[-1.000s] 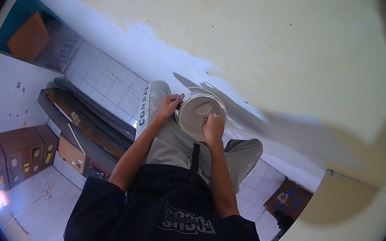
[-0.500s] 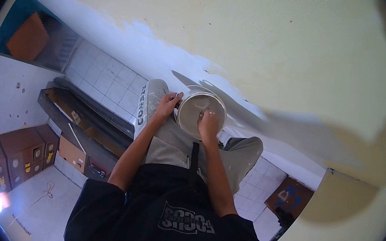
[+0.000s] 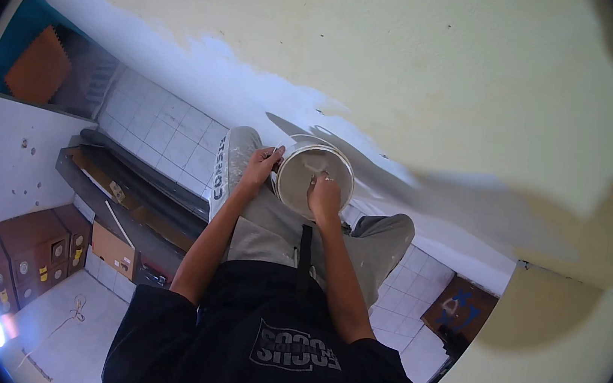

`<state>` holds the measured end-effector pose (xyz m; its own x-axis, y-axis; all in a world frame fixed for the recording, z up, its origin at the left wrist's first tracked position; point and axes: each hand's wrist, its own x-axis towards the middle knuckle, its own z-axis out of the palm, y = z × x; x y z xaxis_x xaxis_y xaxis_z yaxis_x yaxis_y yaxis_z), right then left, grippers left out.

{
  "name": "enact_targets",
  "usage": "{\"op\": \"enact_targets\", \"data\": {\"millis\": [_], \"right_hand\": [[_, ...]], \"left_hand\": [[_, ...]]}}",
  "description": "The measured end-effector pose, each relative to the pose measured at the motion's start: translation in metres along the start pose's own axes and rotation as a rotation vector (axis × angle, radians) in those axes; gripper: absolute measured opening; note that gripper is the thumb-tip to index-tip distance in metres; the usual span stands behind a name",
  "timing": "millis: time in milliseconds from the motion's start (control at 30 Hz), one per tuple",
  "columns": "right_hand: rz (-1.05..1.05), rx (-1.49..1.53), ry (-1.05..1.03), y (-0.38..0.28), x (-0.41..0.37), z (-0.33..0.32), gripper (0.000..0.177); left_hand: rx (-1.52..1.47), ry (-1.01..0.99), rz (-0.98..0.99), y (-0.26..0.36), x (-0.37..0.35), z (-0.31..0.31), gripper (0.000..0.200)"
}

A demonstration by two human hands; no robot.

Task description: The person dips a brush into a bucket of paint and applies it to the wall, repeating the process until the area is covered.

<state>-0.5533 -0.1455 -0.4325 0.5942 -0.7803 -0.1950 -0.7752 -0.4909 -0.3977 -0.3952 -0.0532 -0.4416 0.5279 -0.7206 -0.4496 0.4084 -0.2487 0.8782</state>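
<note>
A white bucket (image 3: 348,193) stands between my thighs, tipped so that its round opening faces me. Pale, creamy material (image 3: 298,183) shows inside it. At the left rim, my left hand (image 3: 260,169) is closed on the bucket's thin handle (image 3: 281,151). My right hand (image 3: 325,198) reaches in over the near right side of the rim, its fingers curled together. I cannot tell what the right fingers grip; a small pale mark lies in the material just beyond them.
A partly painted wall (image 3: 380,71) rises close in front, white below and yellowish above. At left lies a long dark box (image 3: 132,194), with brown cabinets (image 3: 28,243) behind it. A brown board (image 3: 459,307) with blue marks stands at right on the tiles.
The whole view has shifted slightly, so bucket and hands appear a little further left. Both hands keep nearly the same place at the bucket.
</note>
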Motion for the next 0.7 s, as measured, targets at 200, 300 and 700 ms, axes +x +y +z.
{"op": "enact_targets", "data": {"millis": [200,300,700], "right_hand": [[-0.011,-0.039,-0.089,0.014,0.003,0.019,0.025],[-0.052,-0.021,-0.089,0.019,-0.005,0.014,0.026],[0.652,1.183,-0.493,0.071,-0.082,-0.121,0.033]], "left_hand": [[-0.034,0.012,-0.015,0.004,-0.001,0.002,0.037],[-0.058,0.015,-0.005,0.003,-0.003,0.002,0.037],[-0.021,-0.007,0.024,-0.001,0.0,0.001,0.036]]}}
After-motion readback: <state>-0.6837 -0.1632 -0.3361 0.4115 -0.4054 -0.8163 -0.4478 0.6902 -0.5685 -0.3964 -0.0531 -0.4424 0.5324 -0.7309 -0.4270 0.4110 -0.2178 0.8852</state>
